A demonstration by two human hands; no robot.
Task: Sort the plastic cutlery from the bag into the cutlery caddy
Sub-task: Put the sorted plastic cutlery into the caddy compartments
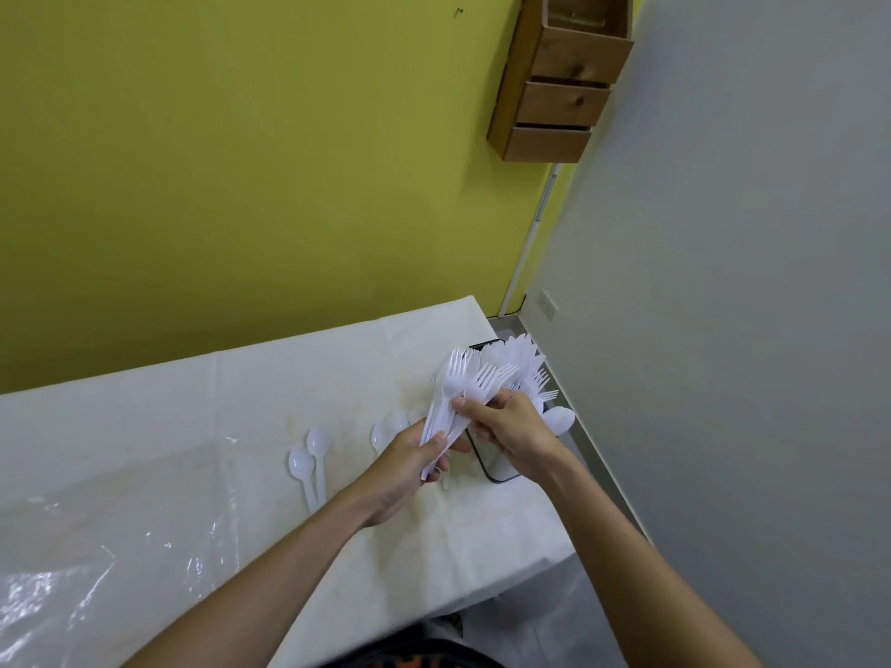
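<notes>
Your left hand [410,467] grips the bunch of forks [475,380]. Your right hand [513,426] pinches them too — just above the caddy [499,480].

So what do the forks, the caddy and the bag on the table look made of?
The forks look like thin white moulded plastic, slightly translucent and glossy. The caddy shows only a thin black rim, metal or plastic, I cannot tell which. The bag is clear plastic film, wrinkled with bright glints.

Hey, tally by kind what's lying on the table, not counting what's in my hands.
Loose spoons: 4 showing, maybe more behind left hand
Black caddy: 1
Clear plastic bag: 1
Total: 6
</notes>
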